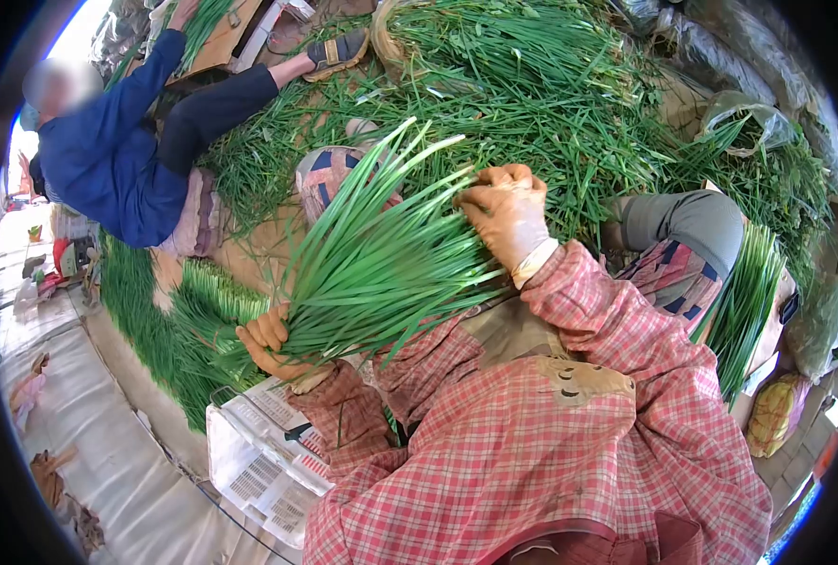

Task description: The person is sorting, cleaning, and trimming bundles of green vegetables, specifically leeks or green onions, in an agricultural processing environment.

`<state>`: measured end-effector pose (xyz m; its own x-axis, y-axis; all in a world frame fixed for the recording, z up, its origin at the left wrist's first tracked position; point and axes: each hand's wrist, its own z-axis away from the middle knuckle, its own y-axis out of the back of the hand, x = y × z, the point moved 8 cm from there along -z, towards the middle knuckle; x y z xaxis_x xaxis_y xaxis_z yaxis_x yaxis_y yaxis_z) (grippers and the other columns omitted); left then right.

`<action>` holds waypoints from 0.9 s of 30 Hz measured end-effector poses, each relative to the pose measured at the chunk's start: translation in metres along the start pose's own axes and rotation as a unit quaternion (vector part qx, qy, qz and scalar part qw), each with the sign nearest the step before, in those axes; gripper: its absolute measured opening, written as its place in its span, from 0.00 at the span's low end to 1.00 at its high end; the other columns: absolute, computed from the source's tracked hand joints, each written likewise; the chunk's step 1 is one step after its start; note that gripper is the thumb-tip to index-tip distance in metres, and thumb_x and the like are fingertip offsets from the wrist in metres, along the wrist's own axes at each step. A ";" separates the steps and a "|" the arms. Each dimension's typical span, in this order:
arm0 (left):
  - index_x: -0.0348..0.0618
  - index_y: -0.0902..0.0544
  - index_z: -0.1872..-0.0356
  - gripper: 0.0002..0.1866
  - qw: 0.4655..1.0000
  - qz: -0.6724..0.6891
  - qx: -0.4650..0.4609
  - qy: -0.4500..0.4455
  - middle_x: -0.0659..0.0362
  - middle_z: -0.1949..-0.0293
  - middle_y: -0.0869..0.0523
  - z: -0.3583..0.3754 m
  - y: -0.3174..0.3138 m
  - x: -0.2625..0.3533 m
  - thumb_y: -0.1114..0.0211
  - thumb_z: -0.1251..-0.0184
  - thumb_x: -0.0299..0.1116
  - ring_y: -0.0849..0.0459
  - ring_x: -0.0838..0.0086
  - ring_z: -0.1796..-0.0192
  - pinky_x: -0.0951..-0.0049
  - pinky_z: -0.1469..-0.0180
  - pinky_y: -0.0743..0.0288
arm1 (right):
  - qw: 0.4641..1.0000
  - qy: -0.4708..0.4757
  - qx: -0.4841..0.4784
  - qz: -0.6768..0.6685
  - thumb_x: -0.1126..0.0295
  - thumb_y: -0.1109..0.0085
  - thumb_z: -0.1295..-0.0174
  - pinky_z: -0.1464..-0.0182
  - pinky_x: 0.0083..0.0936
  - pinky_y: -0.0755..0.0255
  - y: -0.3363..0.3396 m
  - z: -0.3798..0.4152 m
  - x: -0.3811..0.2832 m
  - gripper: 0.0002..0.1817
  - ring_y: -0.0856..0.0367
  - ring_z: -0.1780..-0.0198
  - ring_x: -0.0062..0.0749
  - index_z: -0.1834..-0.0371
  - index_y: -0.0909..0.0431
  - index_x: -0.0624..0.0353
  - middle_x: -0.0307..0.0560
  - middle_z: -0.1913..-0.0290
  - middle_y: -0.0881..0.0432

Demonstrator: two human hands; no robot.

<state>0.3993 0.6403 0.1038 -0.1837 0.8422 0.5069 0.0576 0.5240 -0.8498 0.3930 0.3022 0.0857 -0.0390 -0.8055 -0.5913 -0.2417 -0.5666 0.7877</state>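
A loose, fanned bunch of green chives (381,254) with pale stem ends lies across the space in front of me. My left hand (273,344), in a stained orange-tan glove, is wrapped round the lower left end of the bunch. At its right edge my right hand (508,212), gloved in the same way, has bent fingers pinched on some of the stems. The tips of the right fingers are partly hidden. Below my left hand stands a white printed box (263,461).
Loose chives (532,85) cover the ground ahead. Laid-out chives (146,311) lie at left, and another bundle (753,292) lies at right beside my knee. A co-worker in a blue jacket (117,160) sits at upper left. Plastic bags (748,122) lie at upper right.
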 end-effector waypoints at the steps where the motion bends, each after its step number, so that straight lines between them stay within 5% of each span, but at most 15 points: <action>1: 0.55 0.43 0.86 0.21 1.000 0.003 0.002 -0.005 0.70 0.88 0.42 0.000 0.000 0.001 0.63 0.28 0.40 0.44 0.81 0.81 0.72 0.64 0.42 | 0.999 -0.014 -0.014 -0.033 0.57 0.41 0.50 0.44 0.41 0.50 -0.004 0.003 -0.001 0.11 0.36 0.46 0.40 0.67 0.17 0.46 0.39 0.55 0.24; 6: 0.55 0.43 0.88 0.22 0.998 -0.038 0.015 -0.041 0.71 0.89 0.42 0.000 -0.003 0.005 0.62 0.28 0.39 0.41 0.82 0.82 0.73 0.60 0.38 | 0.964 -0.140 -0.146 -0.172 0.56 0.37 0.50 0.47 0.36 0.41 -0.043 -0.006 0.005 0.18 0.31 0.49 0.38 0.62 0.19 0.56 0.47 0.54 0.25; 8: 0.55 0.42 0.87 0.21 0.998 0.032 -0.052 -0.012 0.70 0.87 0.41 -0.005 -0.010 0.004 0.62 0.28 0.39 0.40 0.81 0.81 0.72 0.60 0.37 | 0.893 -0.198 -0.191 -0.357 0.59 0.34 0.53 0.52 0.30 0.35 -0.084 -0.011 0.019 0.19 0.27 0.54 0.34 0.62 0.19 0.62 0.47 0.55 0.24; 9: 0.55 0.41 0.86 0.21 0.994 0.069 -0.085 0.002 0.70 0.87 0.41 -0.007 -0.021 0.002 0.62 0.28 0.39 0.39 0.81 0.80 0.72 0.60 0.37 | 0.831 -0.262 -0.231 -0.434 0.53 0.36 0.56 0.48 0.27 0.35 -0.085 -0.007 0.016 0.22 0.24 0.54 0.42 0.64 0.18 0.58 0.51 0.55 0.21; 12: 0.55 0.42 0.84 0.18 0.996 -0.056 0.034 -0.067 0.71 0.85 0.42 -0.009 -0.027 0.015 0.61 0.29 0.38 0.40 0.81 0.79 0.76 0.62 0.38 | 0.785 -0.299 -0.192 -0.507 0.54 0.35 0.58 0.51 0.28 0.32 -0.100 -0.003 0.021 0.21 0.23 0.56 0.43 0.64 0.17 0.54 0.49 0.58 0.20; 13: 0.54 0.42 0.84 0.18 0.997 -0.027 0.010 -0.072 0.69 0.84 0.41 -0.014 -0.046 0.012 0.61 0.29 0.38 0.39 0.80 0.79 0.76 0.60 0.37 | 0.859 -0.191 -0.149 -0.451 0.55 0.36 0.59 0.54 0.31 0.29 -0.084 -0.015 0.020 0.17 0.22 0.60 0.44 0.66 0.17 0.50 0.47 0.59 0.19; 15: 0.54 0.41 0.83 0.18 0.924 -0.321 0.019 -0.206 0.68 0.83 0.41 -0.026 -0.077 0.025 0.61 0.29 0.39 0.38 0.80 0.77 0.75 0.59 0.36 | 0.958 -0.070 -0.002 -0.278 0.58 0.39 0.60 0.56 0.35 0.28 -0.044 -0.044 0.025 0.11 0.22 0.59 0.45 0.74 0.19 0.50 0.45 0.59 0.20; 16: 0.53 0.40 0.82 0.18 0.881 -0.395 0.014 -0.261 0.67 0.82 0.40 -0.033 -0.093 0.027 0.62 0.29 0.40 0.37 0.80 0.75 0.75 0.58 0.36 | 0.974 -0.072 0.103 -0.188 0.60 0.40 0.61 0.55 0.32 0.27 -0.012 -0.057 0.031 0.10 0.22 0.59 0.45 0.76 0.20 0.52 0.43 0.60 0.19; 18: 0.51 0.38 0.80 0.18 0.806 -0.467 0.015 -0.364 0.66 0.80 0.40 -0.048 -0.122 0.033 0.63 0.28 0.42 0.36 0.80 0.72 0.74 0.58 0.36 | 0.934 -0.072 0.154 -0.314 0.63 0.39 0.59 0.54 0.28 0.28 0.034 -0.082 0.058 0.12 0.21 0.60 0.40 0.72 0.19 0.56 0.46 0.62 0.19; 20: 0.50 0.37 0.79 0.18 0.859 -0.387 0.044 -0.332 0.66 0.78 0.39 -0.071 -0.111 0.053 0.63 0.28 0.43 0.36 0.80 0.70 0.74 0.57 0.35 | 0.935 -0.025 0.186 -0.302 0.65 0.39 0.55 0.54 0.23 0.29 0.095 -0.090 0.074 0.16 0.21 0.60 0.31 0.63 0.20 0.60 0.47 0.62 0.19; 22: 0.49 0.37 0.80 0.19 0.961 -0.211 0.100 -0.151 0.66 0.78 0.38 -0.096 -0.067 0.071 0.63 0.29 0.45 0.35 0.81 0.70 0.73 0.58 0.35 | 0.927 -0.098 0.171 -0.317 0.63 0.40 0.51 0.61 0.24 0.30 0.125 -0.085 0.119 0.19 0.24 0.66 0.27 0.57 0.22 0.60 0.42 0.67 0.19; 24: 0.51 0.40 0.86 0.22 0.915 -0.295 0.131 -0.241 0.67 0.84 0.40 -0.085 -0.059 0.082 0.60 0.29 0.43 0.35 0.78 0.76 0.72 0.60 0.35 | 0.959 -0.114 0.213 -0.148 0.63 0.42 0.50 0.65 0.25 0.31 0.133 -0.068 0.170 0.14 0.23 0.70 0.33 0.62 0.21 0.57 0.44 0.70 0.19; 25: 0.51 0.41 0.87 0.22 0.912 -0.283 0.159 -0.250 0.67 0.85 0.41 -0.074 -0.057 0.079 0.60 0.29 0.42 0.37 0.78 0.77 0.72 0.61 0.35 | 0.979 -0.113 0.094 0.138 0.63 0.42 0.51 0.62 0.28 0.28 0.121 -0.068 0.164 0.13 0.21 0.64 0.37 0.64 0.21 0.56 0.47 0.65 0.20; 26: 0.52 0.42 0.88 0.23 0.909 -0.270 0.188 -0.257 0.67 0.86 0.42 -0.064 -0.051 0.078 0.59 0.29 0.42 0.38 0.77 0.79 0.73 0.63 0.36 | 0.928 -0.178 -0.089 0.316 0.61 0.40 0.52 0.56 0.34 0.28 0.091 -0.052 0.176 0.15 0.22 0.56 0.38 0.63 0.21 0.56 0.48 0.59 0.22; 27: 0.52 0.43 0.88 0.22 0.930 -0.199 0.200 -0.235 0.67 0.87 0.45 -0.060 -0.026 0.079 0.59 0.30 0.41 0.43 0.76 0.81 0.72 0.64 0.35 | 0.943 -0.173 -0.126 0.256 0.61 0.39 0.53 0.53 0.33 0.29 0.071 -0.038 0.176 0.17 0.24 0.53 0.38 0.60 0.22 0.54 0.49 0.54 0.24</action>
<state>0.4424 0.7008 0.1746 -0.5266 0.3948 0.7529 -0.4583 0.6141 -0.6426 0.4062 0.1134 0.0439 -0.4130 -0.9041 -0.1096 0.1312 -0.1782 0.9752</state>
